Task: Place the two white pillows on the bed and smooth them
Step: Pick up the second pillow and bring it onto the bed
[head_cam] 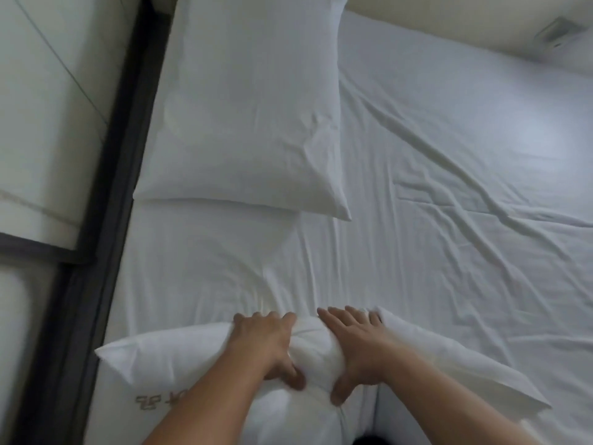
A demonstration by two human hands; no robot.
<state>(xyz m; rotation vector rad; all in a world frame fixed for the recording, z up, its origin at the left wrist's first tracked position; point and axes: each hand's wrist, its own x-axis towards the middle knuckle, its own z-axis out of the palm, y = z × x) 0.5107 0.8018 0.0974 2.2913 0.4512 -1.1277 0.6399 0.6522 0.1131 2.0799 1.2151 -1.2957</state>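
White creased sheet (449, 187) beside dark bed frame (106, 203), pale wall (433, 14).

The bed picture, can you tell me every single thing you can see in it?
far pillow: one, white, lying flat on the bed near the dark frame, at the top of the view.
near pillow: one, white, at the bottom of the view, bunched in the middle under both hands, faint lettering near its lower edge.
bed sheet: one, white, wrinkled, covers the mattress.
bed frame: one, dark grey, runs along the left side of the bed.
floor: pale tiles, far left.
wall: cream, top right, with a small plate on it, too blurred to identify.
left hand: one, bare, gripping the near pillow.
right hand: one, bare, gripping the same pillow.
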